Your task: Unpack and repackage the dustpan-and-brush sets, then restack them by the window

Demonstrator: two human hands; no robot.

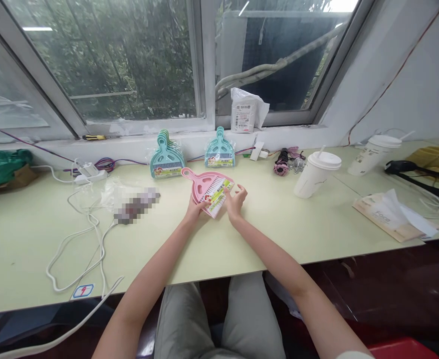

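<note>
Head view: both hands are over the pale green surface (pixel 268 239), with a pink dustpan set (pixel 201 183) between them, its handle pointing up and to the left. The left hand (pixel 194 208) holds the set by its lower left edge, the fingers closed on it and the thumb lying over the front. The right hand (pixel 236 202) is at the right side of the set, its thumb by the printed label (pixel 216 196) and its other fingers parted and bent, the gap fairly wide; whether the thumb presses on the label cannot be told.

Behind the set, near the window wall, a stack of teal dustpans (pixel 165 157) stands upright to the left, and a single teal dustpan (pixel 220 149) stands to its right, apart from it. A white packet (pixel 243 113) is on the sill beyond, and a yellow utility knife (pixel 94 137) lies on the sill farther left.

On the left of the surface are a green bag (pixel 3 167), a white power strip (pixel 91 177), loose white cables (pixel 100 249) and a pixelated object (pixel 136 205). To the right are a coiled pink and black cord (pixel 281 163), a white cup (pixel 317 172) with a straw, a second white cup (pixel 372 154) and a tissue pack (pixel 387 215).
</note>
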